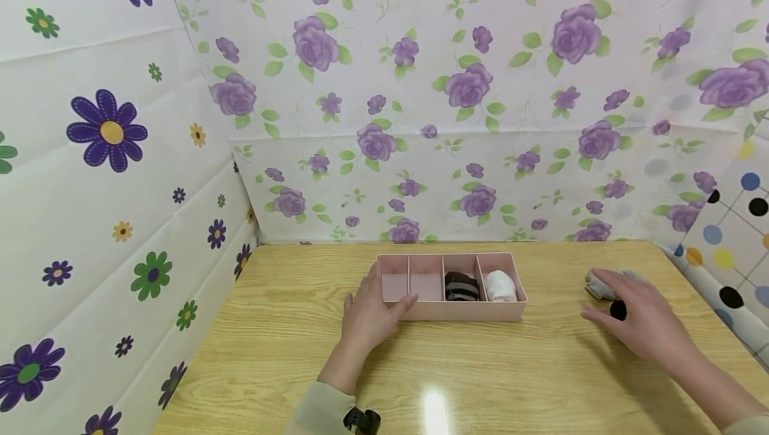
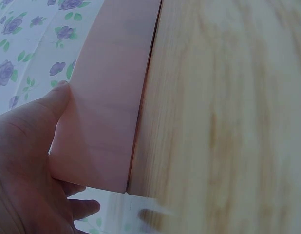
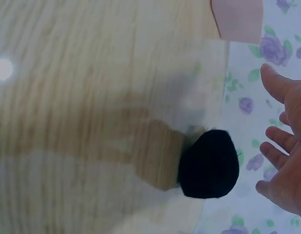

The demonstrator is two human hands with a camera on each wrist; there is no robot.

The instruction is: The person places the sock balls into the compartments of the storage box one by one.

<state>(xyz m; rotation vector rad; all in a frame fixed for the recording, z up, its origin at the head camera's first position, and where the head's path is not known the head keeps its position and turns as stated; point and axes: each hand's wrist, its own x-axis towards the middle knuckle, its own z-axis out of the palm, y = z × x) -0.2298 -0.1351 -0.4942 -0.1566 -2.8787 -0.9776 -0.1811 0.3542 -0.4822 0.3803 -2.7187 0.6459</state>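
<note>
A person's left hand (image 1: 368, 315) grips the left end of a pink box (image 1: 462, 311) on a wooden table (image 1: 288, 328), the thumb against the near wall and the fingers around the end. The right hand (image 1: 649, 321) holds nothing, its thumb and fingers spread apart as it hangs near a round black bundle (image 3: 209, 164) at the table's right side. A gray bundle (image 1: 599, 287), partly hidden by the fingers, lies just beyond the black one. The box sits toward the far side of the table, divided into four compartments in a row; a dark striped bundle (image 1: 461, 286) fills the third from the left, and a white bundle (image 1: 500, 287) the rightmost. A pale sleeve (image 1: 321, 409) covers the left forearm, a black device (image 1: 362, 420) at its cuff. Purple roses pattern the far backdrop (image 1: 420, 115), daisies the left sheet (image 1: 150, 188), and colored dots the right sheet (image 1: 739, 241).
</note>
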